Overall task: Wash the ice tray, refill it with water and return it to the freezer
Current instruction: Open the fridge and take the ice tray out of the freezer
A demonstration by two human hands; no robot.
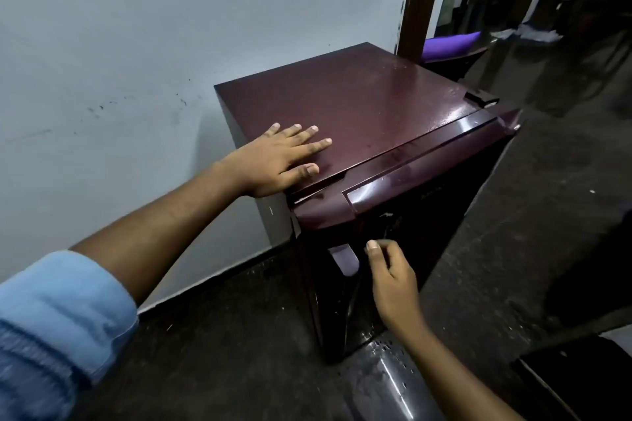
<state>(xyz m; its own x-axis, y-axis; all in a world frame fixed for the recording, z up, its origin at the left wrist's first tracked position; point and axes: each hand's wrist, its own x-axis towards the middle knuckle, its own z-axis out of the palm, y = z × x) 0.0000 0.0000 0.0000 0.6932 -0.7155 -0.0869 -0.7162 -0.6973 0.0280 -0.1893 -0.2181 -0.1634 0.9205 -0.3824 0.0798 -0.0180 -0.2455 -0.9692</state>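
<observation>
A small maroon fridge point(359, 102) stands against the pale wall, and its door point(403, 181) looks closed. My left hand point(280, 157) lies flat on the left front corner of the fridge top, fingers straight. My right hand point(390, 277) hovers in front of the door, just right of the pale recessed handle point(342, 260). Its fingers are curled with the thumb against the forefinger, and nothing shows in them. No ice tray is in view.
The wall point(136, 44) runs close along the fridge's left side. A dark floor point(239, 352) lies in front, with a wet shiny patch point(386, 372) by the fridge's base. A wooden door frame point(417, 0) and a purple mat point(451, 43) are behind it.
</observation>
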